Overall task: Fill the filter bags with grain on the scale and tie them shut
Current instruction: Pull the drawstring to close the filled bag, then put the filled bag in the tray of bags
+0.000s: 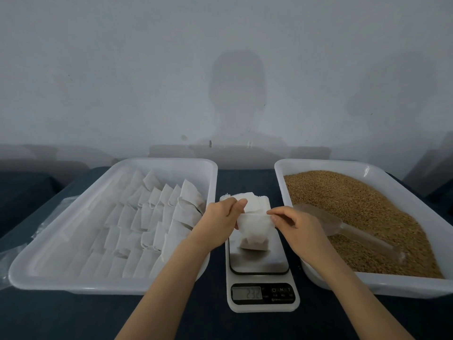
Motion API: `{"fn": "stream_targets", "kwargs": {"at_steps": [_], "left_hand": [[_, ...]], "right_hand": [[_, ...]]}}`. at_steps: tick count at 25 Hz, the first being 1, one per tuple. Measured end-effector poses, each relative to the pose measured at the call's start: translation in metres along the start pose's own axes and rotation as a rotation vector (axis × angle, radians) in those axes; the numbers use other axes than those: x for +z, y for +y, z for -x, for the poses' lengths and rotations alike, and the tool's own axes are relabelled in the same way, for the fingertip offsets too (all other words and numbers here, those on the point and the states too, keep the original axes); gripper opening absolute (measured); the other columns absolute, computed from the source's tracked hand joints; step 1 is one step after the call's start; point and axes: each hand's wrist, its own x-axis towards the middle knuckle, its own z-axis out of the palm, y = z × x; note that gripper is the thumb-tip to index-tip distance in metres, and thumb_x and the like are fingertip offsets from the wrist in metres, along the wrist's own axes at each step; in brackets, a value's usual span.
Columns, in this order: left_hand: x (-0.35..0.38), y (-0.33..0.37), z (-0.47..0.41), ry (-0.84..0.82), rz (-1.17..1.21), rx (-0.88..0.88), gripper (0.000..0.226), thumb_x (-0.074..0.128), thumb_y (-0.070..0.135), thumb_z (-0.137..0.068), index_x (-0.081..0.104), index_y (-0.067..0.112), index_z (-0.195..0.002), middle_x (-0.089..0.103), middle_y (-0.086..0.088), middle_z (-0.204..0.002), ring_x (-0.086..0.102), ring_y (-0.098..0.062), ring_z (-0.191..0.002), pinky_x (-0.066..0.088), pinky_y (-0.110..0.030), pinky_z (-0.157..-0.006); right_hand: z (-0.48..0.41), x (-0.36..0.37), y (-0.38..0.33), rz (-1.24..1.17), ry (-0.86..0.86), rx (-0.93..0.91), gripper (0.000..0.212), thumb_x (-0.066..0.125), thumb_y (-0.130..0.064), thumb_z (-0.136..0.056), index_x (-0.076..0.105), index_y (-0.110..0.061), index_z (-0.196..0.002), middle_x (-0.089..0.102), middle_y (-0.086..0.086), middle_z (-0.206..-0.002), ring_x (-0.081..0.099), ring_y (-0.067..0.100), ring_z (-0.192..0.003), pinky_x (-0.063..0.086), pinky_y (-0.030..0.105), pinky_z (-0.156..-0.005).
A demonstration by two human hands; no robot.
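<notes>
Holding what, those two hands in the middle of the frame?
One filter bag [255, 228]. The left hand [219, 218] pinches its top left edge, the right hand [295, 223] pinches the top right; its bottom rests on the scale [259, 265].
And the grain [367, 207]?
Right of the frame, in a white tray [318, 164] with a scoop [326, 222] lying on it. Rows of bags [152, 212] lie in the left tray [159, 163].
</notes>
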Motion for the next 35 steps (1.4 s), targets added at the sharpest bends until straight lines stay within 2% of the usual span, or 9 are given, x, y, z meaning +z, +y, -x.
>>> {"fn": "stream_targets", "kwargs": {"at_steps": [7, 11, 14, 19, 24, 27, 31, 32, 35], "left_hand": [[-0.003, 0.006, 0.006, -0.193, -0.062, -0.022, 0.032, 0.076, 0.043, -0.077, 0.059, 0.034, -0.103, 0.064, 0.014, -0.105, 0.059, -0.004, -0.096, 0.045, -0.015, -0.08], [-0.001, 0.011, 0.005, -0.23, -0.158, 0.0, 0.009, 0.069, 0.037, -0.082, 0.067, 0.028, -0.081, 0.058, 0.016, -0.068, 0.055, -0.004, -0.066, 0.043, -0.019, -0.062], [-0.019, 0.012, -0.005, -0.252, -0.048, -0.053, 0.031, 0.07, 0.029, -0.084, 0.054, 0.016, -0.061, 0.049, 0.01, -0.053, 0.05, -0.008, -0.052, 0.042, -0.019, -0.055], [-0.083, 0.0, -0.049, 0.03, 0.206, -0.22, 0.019, 0.065, 0.017, -0.088, 0.063, 0.004, -0.074, 0.066, -0.007, -0.067, 0.069, -0.018, -0.06, 0.057, -0.028, -0.055], [-0.136, -0.068, -0.098, 0.45, 0.147, -0.411, 0.015, 0.057, 0.008, -0.09, 0.067, -0.003, -0.092, 0.066, -0.021, -0.083, 0.066, -0.032, -0.07, 0.06, -0.041, -0.057], [-0.144, -0.113, -0.114, 0.5, 0.013, -0.535, 0.024, 0.051, 0.006, -0.089, 0.066, -0.01, -0.08, 0.068, -0.024, -0.073, 0.068, -0.036, -0.067, 0.058, -0.045, -0.068], [-0.14, -0.151, -0.136, 0.417, -0.121, -0.591, 0.025, 0.051, 0.006, -0.091, 0.06, -0.003, -0.069, 0.064, -0.017, -0.053, 0.064, -0.024, -0.044, 0.052, -0.031, -0.051], [-0.141, -0.154, -0.14, 0.397, -0.151, -0.602, 0.022, 0.053, 0.004, -0.09, 0.06, -0.003, -0.07, 0.064, -0.018, -0.055, 0.063, -0.022, -0.042, 0.051, -0.031, -0.05], [-0.143, -0.161, -0.146, 0.273, -0.295, -0.649, 0.014, 0.057, -0.001, -0.085, 0.064, -0.012, -0.081, 0.067, -0.027, -0.078, 0.068, -0.036, -0.073, 0.054, -0.038, -0.066]], "right_hand": [[0.002, -0.001, -0.002, -0.027, -0.071, -0.004, 0.009, 0.068, -0.019, -0.084, 0.07, -0.027, -0.086, 0.065, -0.017, -0.075, 0.058, -0.007, -0.079, 0.041, 0.005, -0.068], [0.003, -0.004, -0.009, -0.091, -0.079, -0.019, 0.014, 0.067, -0.02, -0.085, 0.068, -0.033, -0.083, 0.066, -0.025, -0.077, 0.06, -0.006, -0.075, 0.041, 0.004, -0.065], [0.001, -0.003, -0.008, -0.171, -0.034, 0.032, 0.015, 0.056, -0.02, -0.092, 0.065, -0.032, -0.093, 0.069, -0.016, -0.081, 0.063, -0.001, -0.075, 0.047, 0.01, -0.07], [-0.001, -0.004, -0.002, -0.18, -0.049, 0.088, 0.02, 0.05, -0.015, -0.095, 0.062, -0.031, -0.101, 0.067, -0.012, -0.081, 0.062, -0.001, -0.076, 0.045, 0.007, -0.069], [-0.002, -0.004, -0.005, -0.138, -0.065, 0.105, 0.021, 0.051, -0.016, -0.095, 0.061, -0.033, -0.099, 0.068, -0.014, -0.08, 0.062, -0.003, -0.076, 0.045, 0.007, -0.068], [-0.002, -0.001, 0.002, -0.177, -0.133, 0.125, 0.024, 0.054, -0.012, -0.093, 0.061, -0.035, -0.096, 0.068, -0.009, -0.08, 0.064, 0.001, -0.075, 0.048, 0.009, -0.071], [-0.013, 0.021, -0.012, -0.125, 0.287, 0.101, 0.05, 0.04, 0.031, -0.079, 0.067, -0.009, -0.066, 0.056, 0.006, -0.049, 0.051, 0.032, -0.052, 0.018, 0.012, -0.098], [-0.012, 0.02, -0.011, -0.048, 0.263, 0.091, 0.052, 0.04, 0.028, -0.082, 0.067, -0.014, -0.071, 0.057, 0.001, -0.053, 0.05, 0.032, -0.047, 0.023, 0.012, -0.097], [-0.011, 0.004, -0.009, -0.081, -0.167, 0.155, 0.028, 0.052, -0.02, -0.095, 0.052, -0.048, -0.099, 0.065, -0.015, -0.084, 0.061, -0.004, -0.086, 0.044, 0.01, -0.084]]}}
